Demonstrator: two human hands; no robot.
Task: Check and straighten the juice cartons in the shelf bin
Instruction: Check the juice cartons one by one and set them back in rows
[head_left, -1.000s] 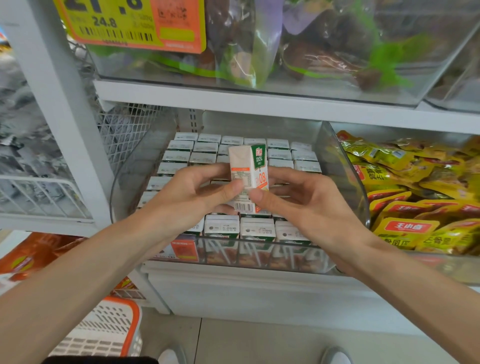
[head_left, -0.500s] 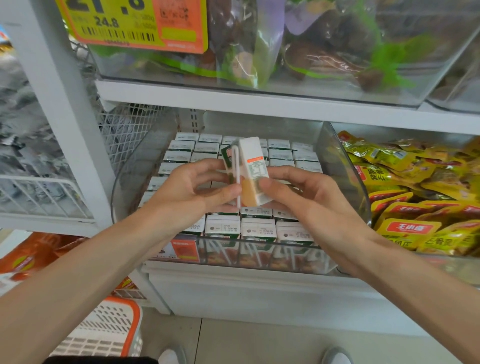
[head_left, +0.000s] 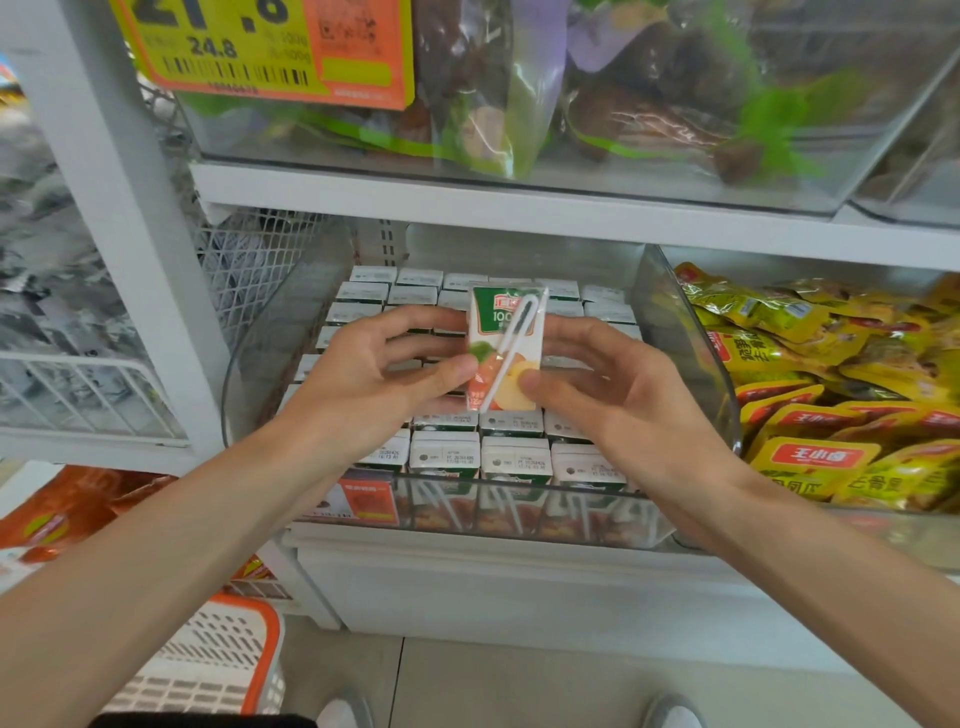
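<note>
I hold one small juice carton (head_left: 506, 348) upright above the clear shelf bin (head_left: 275, 364), its front with green top, fruit picture and white straw facing me. My left hand (head_left: 374, 374) pinches its left edge with thumb and fingers. My right hand (head_left: 613, 395) pinches its right edge, thumb on the front. Below, several rows of the same cartons (head_left: 514, 457) stand packed in the bin, white tops up.
A clear bin of yellow snack packets (head_left: 831, 395) stands to the right. The shelf above carries a bin of bagged goods (head_left: 571, 104) with an orange price tag (head_left: 270, 47). A white and orange basket (head_left: 218, 665) sits on the floor at lower left.
The carton has been turned in my hands from its barcode side, through its narrow side, to its front with the straw. Both hands stayed at the same place over the bin.
</note>
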